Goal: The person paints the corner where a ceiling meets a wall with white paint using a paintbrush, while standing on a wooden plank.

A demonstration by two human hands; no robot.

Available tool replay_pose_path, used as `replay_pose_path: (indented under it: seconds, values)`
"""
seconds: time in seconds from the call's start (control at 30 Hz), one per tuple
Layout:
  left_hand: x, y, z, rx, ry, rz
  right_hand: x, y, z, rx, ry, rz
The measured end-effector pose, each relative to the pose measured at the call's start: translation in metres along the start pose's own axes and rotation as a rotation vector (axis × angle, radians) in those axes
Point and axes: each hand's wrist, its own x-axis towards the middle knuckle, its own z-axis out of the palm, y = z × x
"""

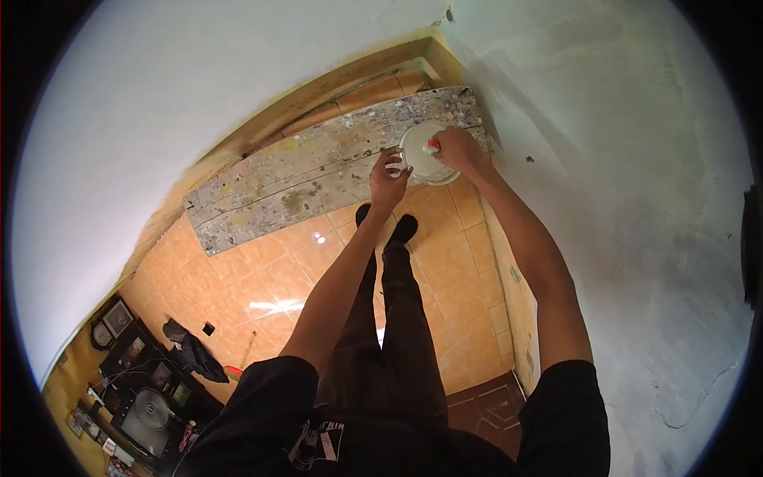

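A round white bucket [439, 180] stands near the right end of a paint-spattered wooden plank, and a pale, smooth surface fills its mouth. My left hand [389, 181] is at the bucket's left side, its fingers and thumb curled around the rim. Over the bucket's right half, my right hand [461, 149] is closed on a small tool with a red part [433, 144]. The rest of that tool is hidden by my fingers, and I cannot tell its kind.
The worn plank [294, 179] runs along the wall above orange floor tiles [278, 270]. A pale, patchy wall [636, 183] rises close on my right. My feet [404, 229] are near the plank's front edge. At lower left are a fan [149, 409] and a dark bag [195, 354].
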Motion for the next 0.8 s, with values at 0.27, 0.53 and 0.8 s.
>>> replay_pose_path:
  seconds: [0.27, 0.53, 0.8]
  values:
    - [0.002, -0.002, 0.003, -0.013, 0.001, 0.043, -0.008, 0.001, 0.009, 0.028, 0.035, 0.006]
    - [0.006, -0.001, 0.003, -0.014, 0.001, 0.03, -0.005, -0.004, 0.008, -0.017, -0.007, 0.054]
    - [0.005, -0.01, 0.007, -0.019, -0.011, 0.056, -0.01, -0.007, 0.012, -0.052, -0.127, 0.127]
